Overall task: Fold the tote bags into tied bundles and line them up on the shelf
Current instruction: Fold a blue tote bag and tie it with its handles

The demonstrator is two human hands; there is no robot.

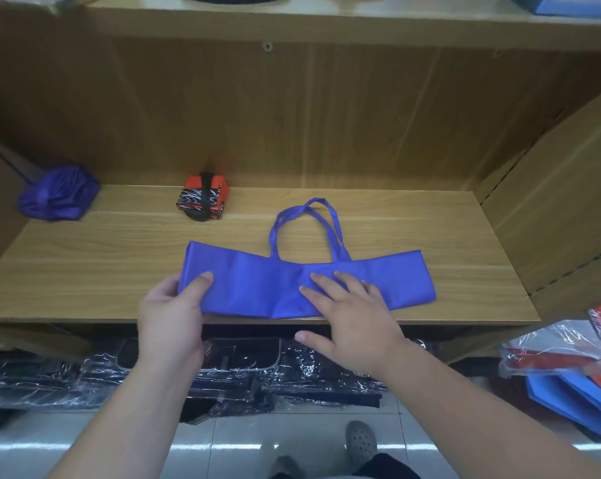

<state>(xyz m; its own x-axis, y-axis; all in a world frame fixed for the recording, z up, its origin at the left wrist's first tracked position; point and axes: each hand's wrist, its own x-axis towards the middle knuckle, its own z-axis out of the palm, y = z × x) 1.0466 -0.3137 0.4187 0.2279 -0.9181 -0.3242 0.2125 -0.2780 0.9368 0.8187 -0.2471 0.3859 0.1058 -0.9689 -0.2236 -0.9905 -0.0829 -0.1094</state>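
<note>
Fabric of a blue tote bag, smooth and slightly shiny, lies folded into a long flat band across the front of the wooden shelf, its near edge right at the shelf's lip. Its two handles loop out from the far edge towards the back, one lying over the other. Shallow creases run through the middle of the band, and the right end kinks a little towards the front.

Both hands are on it. The left hand grips the band's left end, thumb on top and fingers tucked beneath. The right hand lies flat with straight, spread fingers pressing the middle of the band, its thumb hanging past the shelf edge.

The shelf is light wood grain with a matching back panel, side walls and a board above; a screw sits high in the back panel. Further back and to the left stands a red and black bundle tied with a black strap, and in the far left corner a purple bundle, both well apart from the blue bag.

Below the shelf lie black goods in clear plastic. At the right edge are red packets in plastic on flat blue bags. A grey shoe shows on the pale tiled floor
</note>
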